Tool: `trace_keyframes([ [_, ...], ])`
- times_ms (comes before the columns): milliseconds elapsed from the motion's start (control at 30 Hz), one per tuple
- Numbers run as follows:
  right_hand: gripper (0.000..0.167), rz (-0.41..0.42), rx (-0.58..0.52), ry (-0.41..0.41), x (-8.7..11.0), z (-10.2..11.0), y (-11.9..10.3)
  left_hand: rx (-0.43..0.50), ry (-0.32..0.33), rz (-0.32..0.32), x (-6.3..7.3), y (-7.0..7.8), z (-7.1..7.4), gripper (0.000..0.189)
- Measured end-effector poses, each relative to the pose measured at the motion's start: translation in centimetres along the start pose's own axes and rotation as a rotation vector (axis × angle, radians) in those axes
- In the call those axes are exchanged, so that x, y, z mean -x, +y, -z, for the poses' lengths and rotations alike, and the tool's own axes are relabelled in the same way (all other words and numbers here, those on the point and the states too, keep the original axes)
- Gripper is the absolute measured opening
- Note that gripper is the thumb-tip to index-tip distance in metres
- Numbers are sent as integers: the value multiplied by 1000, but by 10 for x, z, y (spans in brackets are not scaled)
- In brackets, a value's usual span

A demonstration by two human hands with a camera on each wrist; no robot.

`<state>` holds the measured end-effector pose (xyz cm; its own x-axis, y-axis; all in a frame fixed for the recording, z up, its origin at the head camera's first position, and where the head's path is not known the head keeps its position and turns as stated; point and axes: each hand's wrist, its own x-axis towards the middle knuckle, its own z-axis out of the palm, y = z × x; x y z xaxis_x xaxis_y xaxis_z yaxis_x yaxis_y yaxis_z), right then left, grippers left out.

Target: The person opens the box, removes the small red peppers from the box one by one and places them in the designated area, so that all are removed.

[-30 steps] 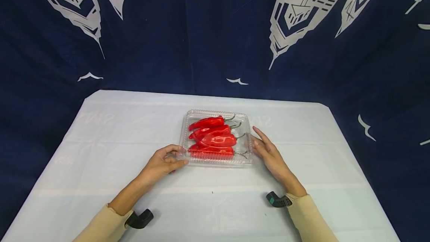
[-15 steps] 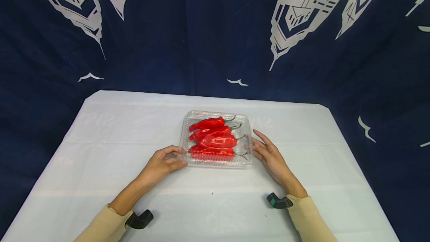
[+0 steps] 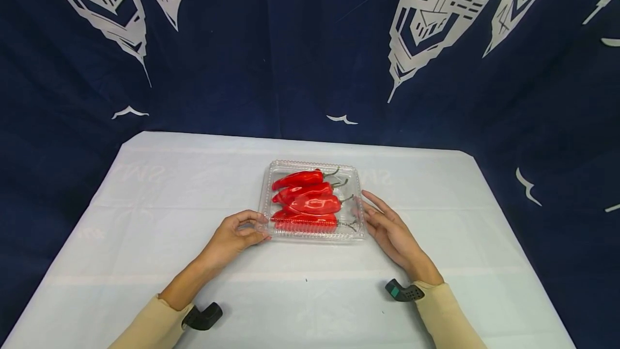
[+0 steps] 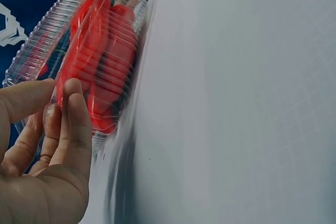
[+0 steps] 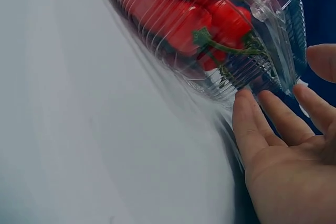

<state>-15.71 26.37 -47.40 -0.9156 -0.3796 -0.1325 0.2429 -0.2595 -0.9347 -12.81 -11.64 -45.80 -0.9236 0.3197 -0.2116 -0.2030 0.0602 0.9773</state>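
Note:
A clear plastic clamshell box (image 3: 349, 210) with a ribbed rim sits closed in the middle of the table in the head view. Inside it lie several long red peppers (image 3: 315, 204), their green stems pointing right. My left hand (image 3: 242, 231) pinches the box's rim at its near left corner between thumb and fingers. Seen from the left wrist, the fingertips (image 4: 72, 86) meet at the edge of the lid. On the other side, my right hand (image 3: 391, 233) has its fingers extended against the right wall. The right wrist view shows its fingertips (image 5: 244, 95) right at the box's lower end.
A white cloth (image 3: 310, 306) covers the table. Behind it hangs a dark blue curtain (image 3: 218, 79) with white building and bird prints. Each wrist carries a black strap-on device (image 3: 203, 316) over a beige sleeve (image 3: 150, 323).
My right hand has slid slightly toward the near side along the box's right wall. The left hand, the box and the peppers look nearly unchanged.

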Motion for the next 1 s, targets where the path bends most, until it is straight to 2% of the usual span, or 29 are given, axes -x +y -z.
trace_keyframes([
  [300, 64, -20, -78, -35, 1, 0, 2, 1, 0, 0, -1, 1, 0, 33],
  [1000, 62, -42, -75, -32, 3, -3, 0, 6, -19, -6, -3, 1, 1, 31],
])
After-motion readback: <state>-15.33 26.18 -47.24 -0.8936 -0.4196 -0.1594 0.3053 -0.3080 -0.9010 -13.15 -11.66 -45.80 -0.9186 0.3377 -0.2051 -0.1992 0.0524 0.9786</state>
